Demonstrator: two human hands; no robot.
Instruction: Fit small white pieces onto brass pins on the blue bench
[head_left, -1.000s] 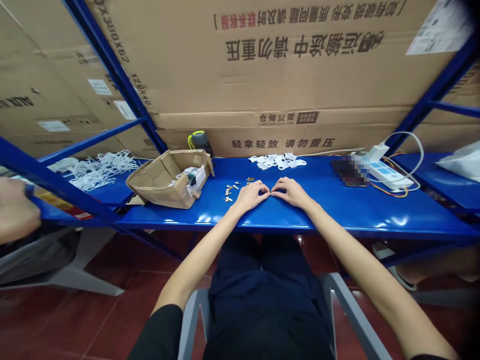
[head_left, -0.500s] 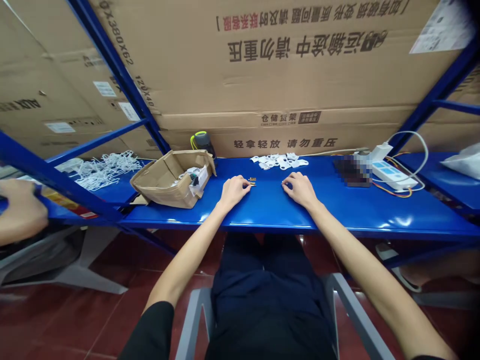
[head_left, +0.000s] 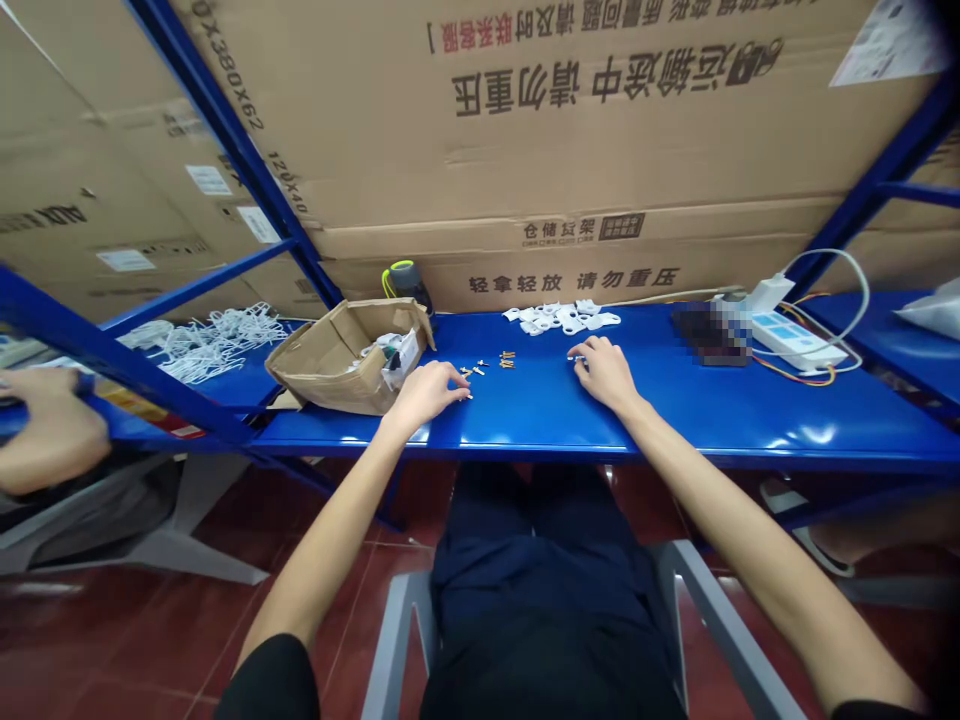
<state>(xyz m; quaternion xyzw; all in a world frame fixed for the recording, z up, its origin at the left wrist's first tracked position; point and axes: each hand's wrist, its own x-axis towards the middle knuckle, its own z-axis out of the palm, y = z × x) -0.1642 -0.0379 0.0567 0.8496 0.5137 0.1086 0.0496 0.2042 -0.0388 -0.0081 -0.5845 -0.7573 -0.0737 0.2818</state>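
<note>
Just right of the cardboard box, my left hand is low over the blue table, its thumb and fingers brought together at a tiny light piece. Several small screw-like pieces lie beside its fingertips. Farther right is a small group of brass-coloured pieces, which neither hand touches. My right hand rests on the table, fingers curled down at small pale pieces; whether it grips them cannot be told. White plastic parts with holes lie in a pile behind.
The open cardboard box holds white items, with a dark bottle behind it. White ties lie left beyond the blue post. A power strip with cables sits right. Another person's hand is at the far left.
My left hand has moved left, away from the brass-coloured pieces, and small pieces formerly hidden now show beside it. My right hand has shifted only slightly, uncovering pale pieces at its fingertips.
</note>
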